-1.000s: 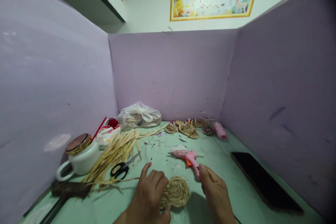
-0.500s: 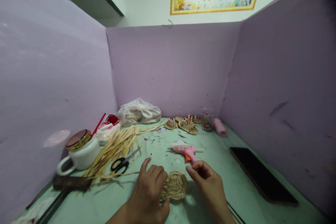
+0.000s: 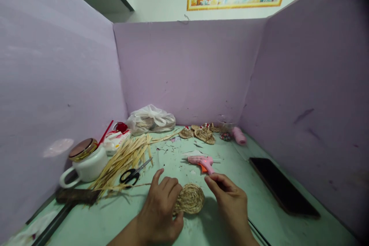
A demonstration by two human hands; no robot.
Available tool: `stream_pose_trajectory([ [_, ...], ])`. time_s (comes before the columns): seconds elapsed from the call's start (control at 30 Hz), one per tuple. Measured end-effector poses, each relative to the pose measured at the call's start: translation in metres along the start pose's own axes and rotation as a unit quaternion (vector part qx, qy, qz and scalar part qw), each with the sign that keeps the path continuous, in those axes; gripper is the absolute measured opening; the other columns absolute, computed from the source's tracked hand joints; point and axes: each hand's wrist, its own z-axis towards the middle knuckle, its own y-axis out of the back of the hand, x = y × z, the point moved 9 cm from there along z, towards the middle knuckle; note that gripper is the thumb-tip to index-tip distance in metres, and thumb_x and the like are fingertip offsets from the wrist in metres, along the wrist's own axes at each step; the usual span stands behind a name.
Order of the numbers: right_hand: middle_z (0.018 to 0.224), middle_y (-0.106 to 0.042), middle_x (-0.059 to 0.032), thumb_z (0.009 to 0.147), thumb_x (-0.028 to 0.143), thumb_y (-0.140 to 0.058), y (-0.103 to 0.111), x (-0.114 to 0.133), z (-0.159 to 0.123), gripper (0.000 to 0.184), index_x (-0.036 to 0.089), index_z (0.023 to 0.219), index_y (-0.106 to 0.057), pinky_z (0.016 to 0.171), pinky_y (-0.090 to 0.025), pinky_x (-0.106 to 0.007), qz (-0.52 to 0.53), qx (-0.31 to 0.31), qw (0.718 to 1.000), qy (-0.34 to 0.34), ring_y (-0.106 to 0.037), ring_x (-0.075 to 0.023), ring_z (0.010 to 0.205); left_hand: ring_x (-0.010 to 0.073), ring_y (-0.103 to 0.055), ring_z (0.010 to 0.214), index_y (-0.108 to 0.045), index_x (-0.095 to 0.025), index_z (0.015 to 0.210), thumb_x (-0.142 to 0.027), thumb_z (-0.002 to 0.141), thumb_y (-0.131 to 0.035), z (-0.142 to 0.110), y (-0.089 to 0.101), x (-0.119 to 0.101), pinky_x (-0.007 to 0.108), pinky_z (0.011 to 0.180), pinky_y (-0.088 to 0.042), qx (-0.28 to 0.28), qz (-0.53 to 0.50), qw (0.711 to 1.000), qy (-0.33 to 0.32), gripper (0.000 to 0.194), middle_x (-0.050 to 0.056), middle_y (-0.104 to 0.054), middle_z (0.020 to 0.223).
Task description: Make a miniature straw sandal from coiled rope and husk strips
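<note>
A round coiled straw mat (image 3: 190, 198) lies on the green table (image 3: 236, 169) near the front. My left hand (image 3: 161, 209) rests over its left side, fingers curled around its edge and gripping it. My right hand (image 3: 230, 203) hovers just right of the mat, fingers bent with thumb and forefinger pinched near the handle of a pink glue gun (image 3: 200, 161); what the pinch holds I cannot make out. A thin straw strand runs from the mat leftward towards black scissors (image 3: 132, 175).
A bundle of straw strips (image 3: 127, 159), a white mug with a gold lid (image 3: 83, 159), a white plastic bag (image 3: 151, 118), small woven straw pieces (image 3: 201, 133), a pink spool (image 3: 239, 135) and a dark phone (image 3: 284, 186) lie around. Purple partition walls (image 3: 187, 69) enclose three sides.
My right hand has moved left from the glue gun's handle towards the mat and curled into a pinch. The camera has tilted down slightly. My left hand stays on the mat.
</note>
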Motion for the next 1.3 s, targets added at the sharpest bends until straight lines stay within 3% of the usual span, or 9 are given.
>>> stream_pose_trajectory([
  [0.3,0.056,-0.057,0.0008,0.058,0.035,-0.069,-0.002,-0.002,-0.003,0.021,0.016,0.065,-0.066,0.054,-0.04,-0.024,0.034,0.009,0.999,-0.036,-0.047,-0.0134,0.055,0.0224,-0.051,0.085,-0.049,-0.017,0.095,-0.017,0.06,-0.052,0.0,0.002,-0.004,0.055,0.098,-0.018,-0.004,-0.003,1.0,-0.016,0.035,0.007,-0.056,0.088],
  [0.7,0.056,-0.058,-0.0019,0.063,0.05,-0.062,-0.016,-0.011,-0.001,0.038,0.013,0.069,-0.067,0.05,-0.04,-0.025,0.087,0.083,0.99,-0.069,-0.049,-0.0128,0.048,0.0213,-0.05,0.084,-0.051,-0.016,0.093,-0.017,0.06,-0.052,0.001,-0.002,-0.006,0.054,0.099,-0.017,0.022,0.0,1.0,-0.022,0.033,0.006,-0.055,0.086],
  [0.93,0.056,-0.063,-0.0037,0.054,0.038,-0.069,-0.009,-0.005,-0.001,0.023,0.015,0.056,-0.067,0.059,-0.042,-0.028,0.0,0.052,0.997,-0.05,-0.053,-0.0177,0.057,0.0212,-0.05,0.084,-0.051,-0.016,0.095,-0.018,0.062,-0.053,0.001,0.002,-0.011,0.054,0.099,-0.018,0.012,-0.001,0.999,-0.032,0.034,0.007,-0.057,0.088],
  [1.13,0.043,-0.038,0.0051,0.063,0.041,-0.061,-0.003,0.003,-0.004,0.033,0.018,0.043,-0.047,0.047,-0.031,-0.023,-0.013,0.033,0.999,-0.012,-0.034,-0.0101,0.047,0.0216,-0.051,0.085,-0.051,-0.016,0.097,-0.019,0.061,-0.054,0.0,0.002,-0.01,0.054,0.099,-0.019,0.007,0.003,0.999,-0.036,0.036,0.007,-0.057,0.089],
  [1.3,0.047,-0.039,0.0031,0.067,0.049,-0.054,-0.002,-0.012,-0.001,0.036,0.017,0.05,-0.051,0.051,-0.037,-0.025,0.001,0.035,0.997,-0.066,-0.038,-0.0128,0.051,0.0222,-0.052,0.085,-0.051,-0.016,0.097,-0.019,0.061,-0.054,0.0,0.001,-0.01,0.055,0.098,-0.02,0.01,0.009,0.999,-0.038,0.036,0.008,-0.057,0.089],
])
